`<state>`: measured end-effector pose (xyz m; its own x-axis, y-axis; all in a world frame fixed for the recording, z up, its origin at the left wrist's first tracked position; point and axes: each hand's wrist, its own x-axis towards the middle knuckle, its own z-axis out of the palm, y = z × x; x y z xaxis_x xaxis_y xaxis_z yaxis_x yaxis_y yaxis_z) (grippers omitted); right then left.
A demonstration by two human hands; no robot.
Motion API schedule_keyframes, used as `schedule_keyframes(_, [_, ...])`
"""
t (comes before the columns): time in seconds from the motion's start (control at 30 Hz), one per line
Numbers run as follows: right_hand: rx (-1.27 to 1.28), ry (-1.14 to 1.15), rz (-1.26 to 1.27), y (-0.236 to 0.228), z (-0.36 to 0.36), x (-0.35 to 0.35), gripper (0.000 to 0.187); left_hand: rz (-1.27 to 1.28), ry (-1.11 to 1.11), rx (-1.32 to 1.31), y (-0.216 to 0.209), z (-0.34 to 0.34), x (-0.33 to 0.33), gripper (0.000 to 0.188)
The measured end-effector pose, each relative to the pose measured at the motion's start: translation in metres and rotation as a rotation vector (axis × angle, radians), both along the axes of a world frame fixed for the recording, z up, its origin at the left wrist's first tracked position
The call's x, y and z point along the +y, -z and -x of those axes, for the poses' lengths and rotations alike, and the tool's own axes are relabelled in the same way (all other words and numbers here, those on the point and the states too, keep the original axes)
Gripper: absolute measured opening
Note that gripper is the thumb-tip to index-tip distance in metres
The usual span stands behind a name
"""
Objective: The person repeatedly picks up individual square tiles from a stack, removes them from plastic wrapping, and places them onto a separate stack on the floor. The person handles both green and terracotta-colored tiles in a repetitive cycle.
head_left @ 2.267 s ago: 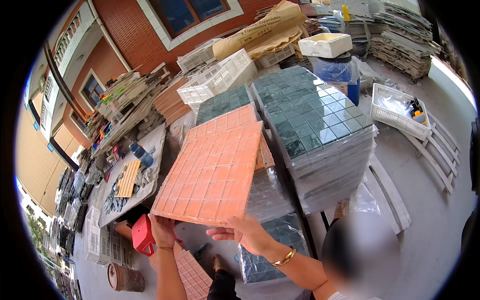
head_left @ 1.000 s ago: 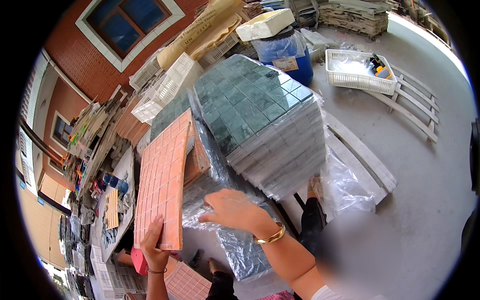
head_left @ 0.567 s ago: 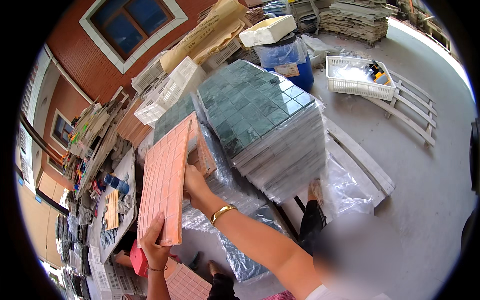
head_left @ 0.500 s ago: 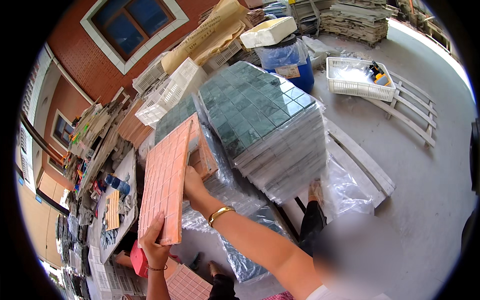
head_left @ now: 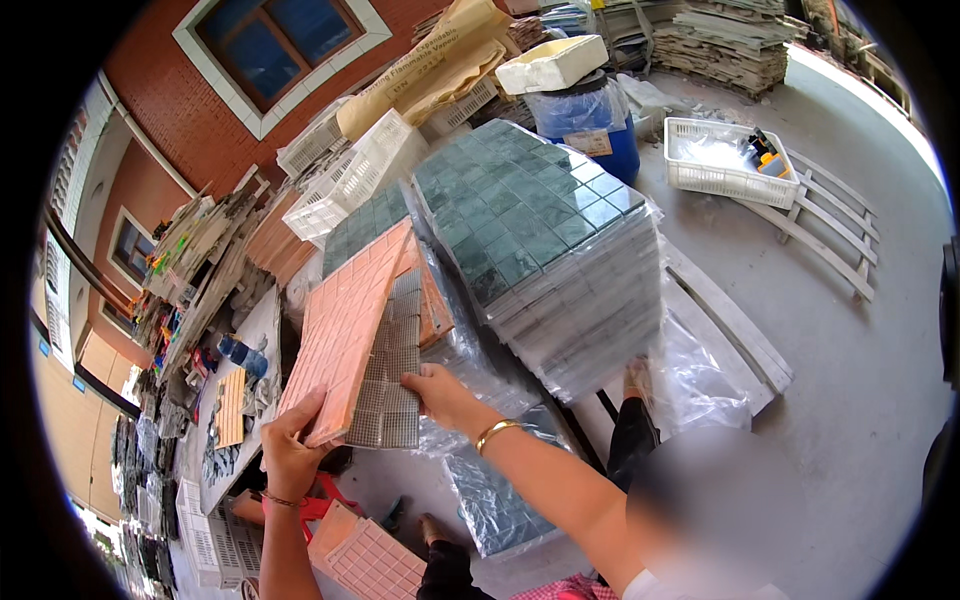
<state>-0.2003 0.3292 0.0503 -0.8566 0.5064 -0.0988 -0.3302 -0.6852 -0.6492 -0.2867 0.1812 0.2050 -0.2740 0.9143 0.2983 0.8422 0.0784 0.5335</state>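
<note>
An orange tray with a grid of raised lines (head_left: 345, 320) is held tilted in front of me. My left hand (head_left: 290, 445) is closed on its lower edge. Behind it hangs a grey mesh sheet (head_left: 388, 375) with a square grid pattern, partly hidden by the tray. My right hand (head_left: 440, 398), a gold bracelet on its wrist, pinches the sheet's right edge. Another orange piece (head_left: 432, 305) shows behind them. Beyond, a tall stack of green square-tile sheets (head_left: 520, 210) stands wrapped in clear plastic, with a lower green stack (head_left: 365, 228) beside it.
More orange trays (head_left: 375, 565) lie low near me, beside a plastic-wrapped bundle (head_left: 495, 500). A blurred person (head_left: 720, 510) is at lower right. White crates (head_left: 350, 185), a blue barrel (head_left: 605, 140), a white basket (head_left: 730, 165) and wooden pallets (head_left: 820, 225) stand farther back.
My right hand has left the back of the tray and moved right and down, drawing the mesh sheet out into sight. The tray tilts more; my left hand still grips it.
</note>
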Motion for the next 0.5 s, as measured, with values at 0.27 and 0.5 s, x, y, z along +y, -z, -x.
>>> schedule_keyframes(0.27, [0.05, -0.032, 0.104, 0.002, -0.007, -0.031, 0.029, 0.004, -0.178, 0.233, -0.046, 0.001, 0.005, 0.031])
schedule_keyframes(0.5, [-0.038, -0.007, 0.174, 0.022, 0.006, -0.045, 0.027, -0.289, -0.247, 0.459, -0.04, 0.033, 0.0, 0.014])
